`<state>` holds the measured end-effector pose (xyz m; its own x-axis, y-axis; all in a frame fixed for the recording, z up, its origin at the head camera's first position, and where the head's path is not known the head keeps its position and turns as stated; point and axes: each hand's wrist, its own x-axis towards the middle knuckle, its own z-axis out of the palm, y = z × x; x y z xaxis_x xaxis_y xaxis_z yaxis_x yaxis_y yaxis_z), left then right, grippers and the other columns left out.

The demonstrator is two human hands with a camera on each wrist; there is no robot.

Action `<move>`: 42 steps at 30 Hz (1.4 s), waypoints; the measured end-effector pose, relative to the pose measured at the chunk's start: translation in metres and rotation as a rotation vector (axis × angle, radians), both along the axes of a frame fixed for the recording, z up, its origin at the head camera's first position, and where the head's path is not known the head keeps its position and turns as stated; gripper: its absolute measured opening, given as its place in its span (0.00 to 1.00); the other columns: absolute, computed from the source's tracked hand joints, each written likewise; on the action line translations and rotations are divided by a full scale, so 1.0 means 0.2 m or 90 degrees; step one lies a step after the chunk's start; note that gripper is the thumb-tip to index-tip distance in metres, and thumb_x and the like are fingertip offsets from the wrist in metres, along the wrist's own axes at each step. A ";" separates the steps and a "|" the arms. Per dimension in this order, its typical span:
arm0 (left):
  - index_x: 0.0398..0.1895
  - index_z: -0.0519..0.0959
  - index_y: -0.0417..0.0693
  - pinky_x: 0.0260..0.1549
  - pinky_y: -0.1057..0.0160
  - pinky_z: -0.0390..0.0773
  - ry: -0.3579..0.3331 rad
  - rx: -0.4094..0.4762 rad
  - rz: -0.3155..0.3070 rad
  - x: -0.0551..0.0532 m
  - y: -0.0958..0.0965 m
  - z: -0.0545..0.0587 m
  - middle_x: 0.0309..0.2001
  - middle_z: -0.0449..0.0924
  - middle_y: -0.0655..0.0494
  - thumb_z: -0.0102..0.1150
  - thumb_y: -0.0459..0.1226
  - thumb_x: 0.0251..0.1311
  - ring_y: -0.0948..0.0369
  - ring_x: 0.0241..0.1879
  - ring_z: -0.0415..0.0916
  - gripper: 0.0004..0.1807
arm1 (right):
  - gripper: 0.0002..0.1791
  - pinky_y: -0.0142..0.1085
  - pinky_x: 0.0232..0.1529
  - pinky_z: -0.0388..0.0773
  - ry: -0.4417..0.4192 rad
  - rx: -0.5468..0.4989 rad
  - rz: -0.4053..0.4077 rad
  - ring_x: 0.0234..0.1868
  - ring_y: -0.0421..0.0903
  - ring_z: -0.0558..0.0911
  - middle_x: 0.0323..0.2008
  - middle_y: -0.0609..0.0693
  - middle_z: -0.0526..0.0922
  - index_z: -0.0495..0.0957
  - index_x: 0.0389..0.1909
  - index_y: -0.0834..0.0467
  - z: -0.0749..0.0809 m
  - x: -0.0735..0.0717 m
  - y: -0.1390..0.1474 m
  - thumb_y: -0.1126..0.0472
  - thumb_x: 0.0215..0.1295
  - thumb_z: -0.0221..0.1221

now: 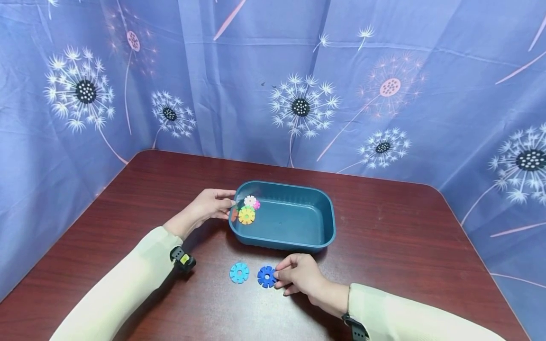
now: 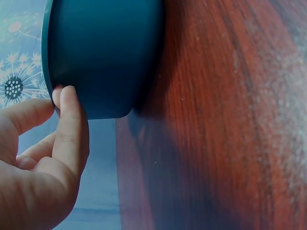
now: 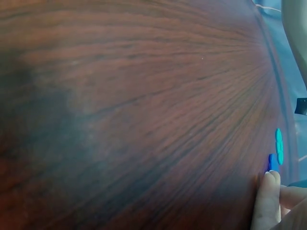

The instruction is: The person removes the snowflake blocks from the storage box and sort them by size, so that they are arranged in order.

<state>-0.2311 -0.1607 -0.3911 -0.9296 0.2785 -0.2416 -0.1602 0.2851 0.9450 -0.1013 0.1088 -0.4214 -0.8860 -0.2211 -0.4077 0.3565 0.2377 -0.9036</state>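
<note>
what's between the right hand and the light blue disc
The dark blue disc, pinched by the right hand, then bare table, as the head view shows.

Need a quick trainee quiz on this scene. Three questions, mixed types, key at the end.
1. Which hand grips the blue-green tub?
2. True or false: the light blue disc lies outside the tub.
3. Which disc does the right hand pinch?
A) light blue disc
B) yellow disc
C) dark blue disc

Key:
1. The left hand.
2. True.
3. C.
</note>
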 end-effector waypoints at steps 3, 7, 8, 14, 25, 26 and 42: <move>0.73 0.66 0.29 0.33 0.73 0.86 0.000 -0.004 0.002 0.00 0.00 0.00 0.29 0.84 0.55 0.54 0.30 0.69 0.68 0.27 0.79 0.29 | 0.08 0.29 0.21 0.83 0.007 0.009 0.004 0.23 0.37 0.84 0.28 0.51 0.88 0.78 0.40 0.74 0.00 0.00 0.00 0.74 0.62 0.62; 0.73 0.66 0.30 0.34 0.72 0.87 0.001 -0.009 0.003 0.00 0.00 0.00 0.31 0.85 0.54 0.55 0.30 0.70 0.68 0.27 0.79 0.29 | 0.07 0.29 0.20 0.82 0.012 0.021 0.006 0.22 0.37 0.83 0.27 0.51 0.88 0.79 0.39 0.74 0.01 0.00 -0.01 0.75 0.61 0.62; 0.73 0.66 0.30 0.34 0.72 0.87 0.002 -0.010 0.003 -0.01 0.00 0.00 0.32 0.85 0.53 0.55 0.30 0.69 0.68 0.27 0.79 0.29 | 0.06 0.29 0.20 0.81 0.014 0.024 0.006 0.22 0.37 0.83 0.26 0.51 0.88 0.79 0.39 0.74 0.01 0.00 -0.01 0.75 0.61 0.62; 0.72 0.67 0.30 0.34 0.71 0.87 -0.003 -0.016 0.007 0.00 0.01 0.00 0.30 0.85 0.53 0.55 0.30 0.70 0.68 0.27 0.79 0.29 | 0.06 0.29 0.19 0.81 0.024 0.034 0.012 0.21 0.37 0.83 0.28 0.54 0.89 0.79 0.38 0.73 0.02 0.00 -0.02 0.75 0.61 0.62; 0.73 0.65 0.30 0.34 0.72 0.87 -0.006 -0.008 0.006 0.00 0.00 0.00 0.29 0.84 0.54 0.55 0.31 0.71 0.68 0.27 0.79 0.29 | 0.09 0.32 0.29 0.86 0.022 -0.007 0.044 0.27 0.38 0.84 0.29 0.49 0.88 0.79 0.40 0.71 0.04 0.01 0.03 0.70 0.60 0.65; 0.73 0.65 0.30 0.34 0.72 0.87 -0.006 -0.007 0.005 0.00 0.00 0.00 0.29 0.84 0.54 0.55 0.31 0.71 0.68 0.27 0.79 0.29 | 0.10 0.33 0.30 0.87 0.016 -0.012 0.057 0.28 0.38 0.84 0.30 0.49 0.87 0.79 0.41 0.71 0.05 0.02 0.04 0.70 0.60 0.64; 0.74 0.66 0.32 0.33 0.72 0.87 -0.015 -0.011 0.015 0.00 0.00 0.00 0.32 0.85 0.51 0.55 0.31 0.71 0.68 0.28 0.80 0.29 | 0.23 0.37 0.56 0.85 0.050 0.021 0.232 0.54 0.45 0.83 0.62 0.64 0.79 0.72 0.65 0.67 0.63 -0.22 0.12 0.58 0.77 0.54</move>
<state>-0.2320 -0.1599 -0.3917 -0.9297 0.2529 -0.2678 -0.1888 0.2971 0.9360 -0.1458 0.1329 -0.2961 -0.7808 -0.5151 -0.3536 0.1729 0.3656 -0.9146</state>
